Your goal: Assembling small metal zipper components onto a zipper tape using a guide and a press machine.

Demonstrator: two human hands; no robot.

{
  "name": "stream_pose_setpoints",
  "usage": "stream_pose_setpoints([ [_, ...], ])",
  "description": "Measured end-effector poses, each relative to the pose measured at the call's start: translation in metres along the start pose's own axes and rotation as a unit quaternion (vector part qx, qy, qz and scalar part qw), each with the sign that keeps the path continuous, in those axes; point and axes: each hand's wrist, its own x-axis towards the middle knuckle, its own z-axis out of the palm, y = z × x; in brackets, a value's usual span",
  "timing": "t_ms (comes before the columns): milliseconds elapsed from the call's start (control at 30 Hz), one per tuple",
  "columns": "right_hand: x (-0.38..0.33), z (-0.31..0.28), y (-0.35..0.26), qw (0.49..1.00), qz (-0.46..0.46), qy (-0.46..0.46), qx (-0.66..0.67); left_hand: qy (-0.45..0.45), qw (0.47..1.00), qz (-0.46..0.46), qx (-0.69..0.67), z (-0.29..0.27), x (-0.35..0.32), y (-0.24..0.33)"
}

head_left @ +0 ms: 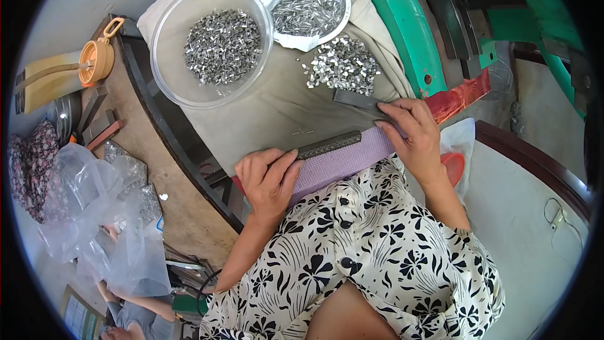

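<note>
Hands rest flat: left hand (269, 177) presses the purple pad (343, 162) beside a metal strip (328, 145); right hand (412, 132) touches a dark bar (358, 99).

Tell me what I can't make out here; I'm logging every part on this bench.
Head view only:
- Small metal pieces in the clear bowl and loose pile: too small to tell their shape.
- Dark metal bar: its end is hidden under the right hand.
- Purple pad: partly covered by the left hand.
</note>
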Motion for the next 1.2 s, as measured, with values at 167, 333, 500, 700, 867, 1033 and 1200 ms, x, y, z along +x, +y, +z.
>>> stream_pose_setpoints([
  [167,-0.001,0.002,0.001,1.000,0.024,-0.002,0.005,0.011,1.000,0.011,0.007,0.002,-0.002,-0.003],
  [333,0.000,0.005,0.002,0.999,0.037,0.000,0.007,0.016,1.000,0.004,0.012,0.002,-0.001,-0.001],
  [500,0.005,0.007,-0.003,0.999,0.017,0.009,-0.025,0.011,1.000,0.000,0.011,0.002,0.000,0.000],
  [700,0.006,0.007,-0.003,0.999,0.012,0.022,-0.038,0.002,1.000,0.000,0.014,0.001,0.001,0.001],
  [867,-0.005,-0.010,-0.005,0.999,0.009,0.030,-0.037,0.005,1.000,-0.012,0.016,0.001,0.002,0.000],
  [1033,0.001,-0.012,-0.006,0.999,-0.029,-0.005,0.037,0.008,1.000,-0.006,0.014,-0.001,0.002,0.001],
  [1200,0.007,-0.009,-0.009,0.997,-0.057,-0.019,0.051,0.016,1.000,0.003,0.009,0.001,-0.001,0.002],
])
